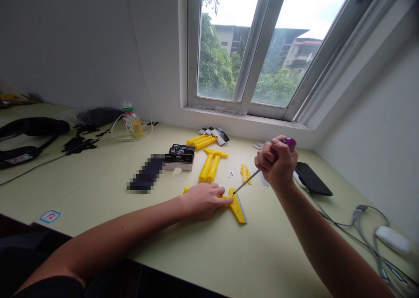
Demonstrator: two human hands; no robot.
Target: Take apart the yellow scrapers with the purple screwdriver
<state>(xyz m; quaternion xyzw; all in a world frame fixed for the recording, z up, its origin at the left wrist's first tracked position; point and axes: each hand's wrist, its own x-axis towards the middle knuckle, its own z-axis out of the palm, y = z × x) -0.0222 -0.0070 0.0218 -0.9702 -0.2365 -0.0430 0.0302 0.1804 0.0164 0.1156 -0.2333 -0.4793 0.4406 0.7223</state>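
In the head view, my right hand (276, 160) is wrapped around a screwdriver (246, 182), its shaft slanting down-left to a yellow scraper (238, 210) on the worktop's (268, 250) near middle. My left hand (204, 200) closes over the scraper's handle; I'd brace it firmly and straighten the shaft.

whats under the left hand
The left hand lies over a yellow scraper; the scraper's head shows on one side, a yellow end on the other. The middle of the handle is covered.
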